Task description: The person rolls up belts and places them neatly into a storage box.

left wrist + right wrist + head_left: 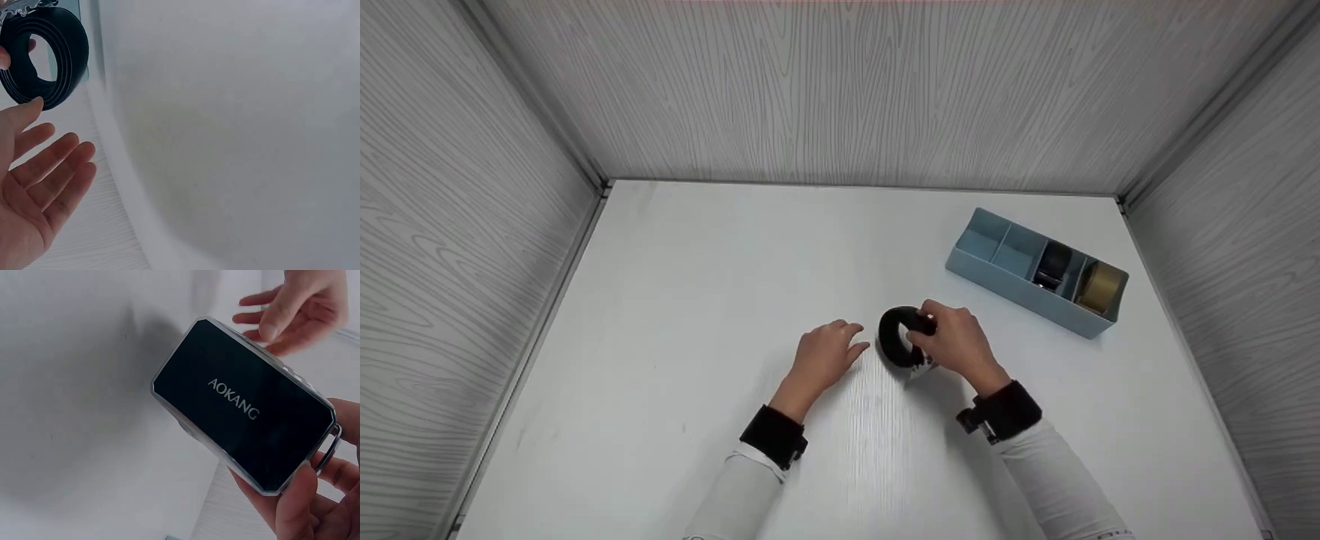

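Observation:
A black belt (889, 337), rolled into a coil, is in my right hand (958, 341), whose thumb and fingers grip its right side. In the right wrist view its dark, silver-rimmed buckle (242, 405) reads "AOKANG". The coil's wound layers and open centre show in the left wrist view. My left hand (823, 354) is just left of the belt, fingers spread and loosely bent, holding nothing. From the left wrist view, its fingertips lie close to the coil (73, 45); whether they touch it I cannot tell.
A light blue divided box (1020, 296) stands at the right, set at an angle. Its right-hand compartments hold a black coiled item (1055, 261) and a tan coiled item (1101, 286). Grey wood-grain panels (825, 97) enclose the white table (720, 255) at the back and sides.

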